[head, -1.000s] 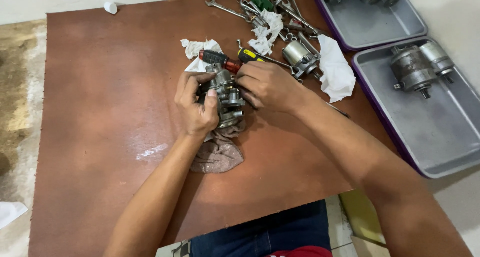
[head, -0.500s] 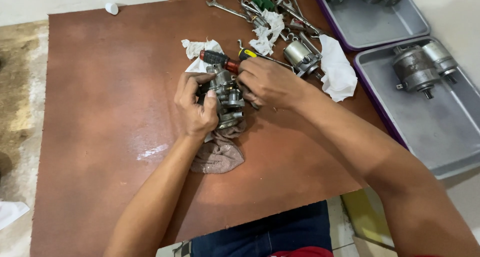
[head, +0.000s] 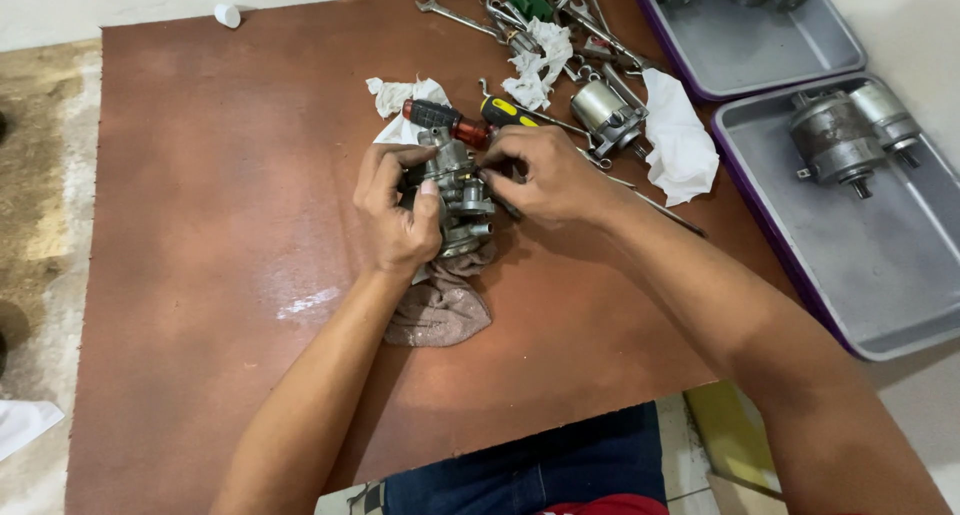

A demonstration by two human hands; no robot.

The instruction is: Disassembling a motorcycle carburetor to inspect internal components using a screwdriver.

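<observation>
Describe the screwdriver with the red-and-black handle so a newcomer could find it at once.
Start at the brown table, then find the small metal engine part gripped by the left hand. The red-and-black screwdriver lies just behind it, on white paper; its neighbour's handle is yellow and black.

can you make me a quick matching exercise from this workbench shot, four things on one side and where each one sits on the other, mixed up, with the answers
Things:
1. small metal engine part
2. brown rag
3. cylindrical motor
4. white cap

Places:
A. in the nearer grey tray
B. at the table's far left edge
C. gripped by the left hand, with the right hand on it
D. on the table under the left hand

Pairs: 1-C, 2-D, 3-A, 4-B
</observation>
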